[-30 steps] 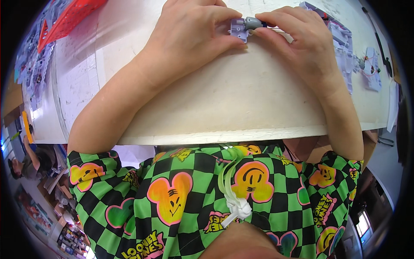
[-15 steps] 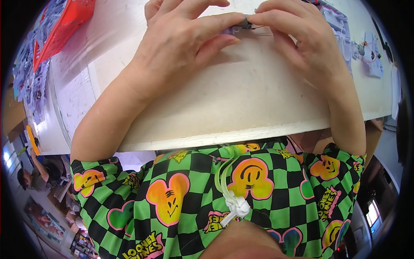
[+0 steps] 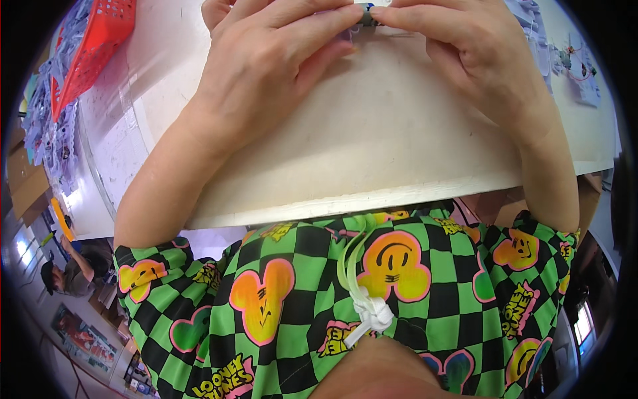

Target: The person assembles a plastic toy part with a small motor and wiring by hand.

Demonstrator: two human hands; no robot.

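At the top edge of the view, my left hand (image 3: 256, 76) is closed with index finger and thumb about a small grey part (image 3: 367, 16) that has a bit of blue on top. A pale purple piece shows between that finger and thumb, mostly hidden. Opposite it, my right hand (image 3: 475, 56) is closed, its index fingertip pressing on the part's right end. Thin wires run from the part below the right fingers. The part is held just above the white tabletop (image 3: 372, 146).
A red perforated basket (image 3: 100, 56) stands at the far left, with a pile of pale purple plastic parts (image 3: 60, 143) beside it. At the right lie pale plastic housings (image 3: 535, 33) and a piece with small wires (image 3: 579, 70). Another person (image 3: 73, 269) is at the lower left.
Both hands and the small part sit slightly higher in the view, as does the table edge. The right fingertips still meet the part.
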